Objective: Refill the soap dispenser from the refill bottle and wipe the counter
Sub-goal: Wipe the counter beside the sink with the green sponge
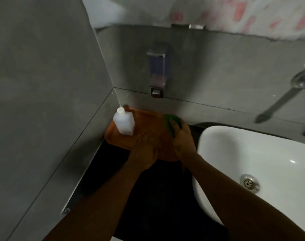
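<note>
Against the grey tiled corner, one orange tray (113, 132) sits on the dark counter (158, 192), pushed up to the side wall and the back wall. On the tray's left part stands one refill bottle (124, 122): translucent white plastic, square-shouldered, with a short white screw cap on top and leaning a little toward the corner in this wide view. No label can be read on it.

One soap dispenser (156, 72) is fixed to the back wall above the tray, a tall chrome-framed body with a bluish-purple window and a small metal push lever at the bottom. It looks blurred, so its fill level cannot be told.

Two bare hands reach over the tray. The left hand (145, 150) lies flat on the tray's near part with fingers spread wide and holding nothing, just beside the bottle but not touching it. The right hand (183, 140) is closed around one green cloth or sponge (172, 123), gripped at the tray's right end near the back wall; blur hides which it is.

To the right, one white basin (252, 153) rests on the counter, with one metal drain (249, 182) in its bowl. One chrome tap (284, 100) slants out from the wall above it.
</note>
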